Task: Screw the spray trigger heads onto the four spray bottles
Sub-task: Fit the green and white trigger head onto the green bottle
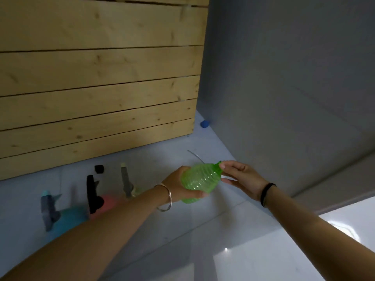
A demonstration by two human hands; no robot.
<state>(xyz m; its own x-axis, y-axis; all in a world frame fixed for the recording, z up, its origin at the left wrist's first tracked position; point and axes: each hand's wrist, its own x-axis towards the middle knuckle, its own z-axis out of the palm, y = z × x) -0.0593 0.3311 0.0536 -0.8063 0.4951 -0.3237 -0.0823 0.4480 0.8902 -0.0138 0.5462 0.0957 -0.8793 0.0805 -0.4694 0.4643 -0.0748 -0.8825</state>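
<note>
My left hand (178, 187) grips the body of a translucent green ribbed spray bottle (199, 182), held on its side above the floor with the neck pointing right. My right hand (240, 177) pinches the bottle's neck between thumb and fingers; something pale shows under the fingers, too hidden to identify. A thin clear tube (193, 155) lies just behind the bottle. To the left stand a teal bottle (69, 218) with a grey trigger head (47, 209), a red bottle (109, 201) with a black trigger head (92, 194), and a grey trigger head (126, 182) whose bottle my arm hides.
A wooden slat panel (97, 88) leans up behind the bottles. A small black piece (99, 168) lies by its base. A blue round object (204, 124) sits in the corner against the grey wall (284, 88). The floor is pale glossy tile (263, 260).
</note>
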